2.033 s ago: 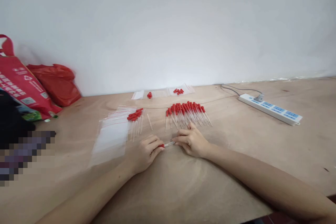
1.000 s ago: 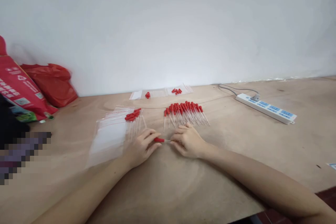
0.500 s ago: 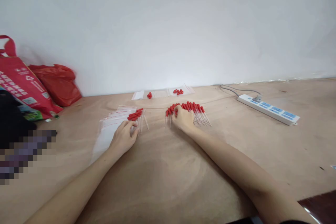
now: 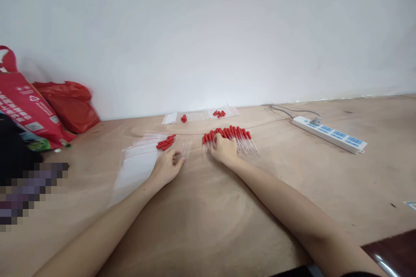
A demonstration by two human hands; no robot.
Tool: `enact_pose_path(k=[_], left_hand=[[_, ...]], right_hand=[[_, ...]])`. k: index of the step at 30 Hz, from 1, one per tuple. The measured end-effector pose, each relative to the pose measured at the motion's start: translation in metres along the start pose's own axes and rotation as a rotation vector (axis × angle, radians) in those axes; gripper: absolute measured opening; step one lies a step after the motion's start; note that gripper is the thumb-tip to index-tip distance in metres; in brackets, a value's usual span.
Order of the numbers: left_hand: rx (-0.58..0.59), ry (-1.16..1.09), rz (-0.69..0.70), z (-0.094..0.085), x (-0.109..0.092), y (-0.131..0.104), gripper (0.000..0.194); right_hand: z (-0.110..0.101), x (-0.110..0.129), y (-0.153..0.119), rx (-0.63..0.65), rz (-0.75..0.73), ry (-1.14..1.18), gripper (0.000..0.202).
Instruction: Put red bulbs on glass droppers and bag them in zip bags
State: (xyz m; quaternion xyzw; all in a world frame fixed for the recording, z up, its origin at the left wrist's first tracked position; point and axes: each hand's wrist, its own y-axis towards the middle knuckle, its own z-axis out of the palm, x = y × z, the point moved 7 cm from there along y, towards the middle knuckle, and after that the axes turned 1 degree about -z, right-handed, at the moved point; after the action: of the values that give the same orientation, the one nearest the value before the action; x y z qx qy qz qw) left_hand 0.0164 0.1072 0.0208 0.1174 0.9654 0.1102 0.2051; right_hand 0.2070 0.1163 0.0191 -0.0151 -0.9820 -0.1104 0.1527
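1. Hands: two, one left hand (image 4: 166,167), one right hand (image 4: 224,150).
2. Red-topped droppers (image 4: 239,131): over ten, overlapping.
3. Clear tubes (image 4: 186,150): several, blurred.
4. Red bulbs (image 4: 166,142): three loose groups.
5. Zip bags (image 4: 138,166): several, overlapping.
6. Red bags (image 4: 66,104): two.
7. Power strip (image 4: 334,135): one.
8. Plug (image 4: 316,120): one.

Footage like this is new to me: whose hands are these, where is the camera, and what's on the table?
No machine here: these are a person's own bare hands, filmed by one camera worn on the head, looking forward and down. The right hand is at a row of red-capped tubes; the left hand is by some clear tubes, near loose red caps and plastic bags. Whether either hand grips anything can't be told. A power strip lies off to the right on the wooden table.
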Motion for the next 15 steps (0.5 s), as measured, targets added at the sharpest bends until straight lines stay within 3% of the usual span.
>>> enact_pose_path(k=[4, 7, 12, 15], left_hand=[[0.04, -0.045, -0.002, 0.01, -0.012, 0.005, 0.029], [0.041, -0.018, 0.013, 0.008, -0.011, 0.013, 0.027], [-0.075, 0.154, -0.049, -0.018, 0.025, 0.045, 0.024], [-0.084, 0.202, -0.133, -0.026, 0.05, 0.062, 0.025]], right_hand=[[0.0, -0.002, -0.001, -0.011, -0.001, -0.007, 0.026], [0.0, -0.003, -0.001, -0.003, 0.001, -0.006, 0.026], [-0.003, 0.012, -0.006, -0.02, -0.112, 0.047, 0.021], [0.0, 0.026, -0.01, 0.009, -0.19, 0.062, 0.021]])
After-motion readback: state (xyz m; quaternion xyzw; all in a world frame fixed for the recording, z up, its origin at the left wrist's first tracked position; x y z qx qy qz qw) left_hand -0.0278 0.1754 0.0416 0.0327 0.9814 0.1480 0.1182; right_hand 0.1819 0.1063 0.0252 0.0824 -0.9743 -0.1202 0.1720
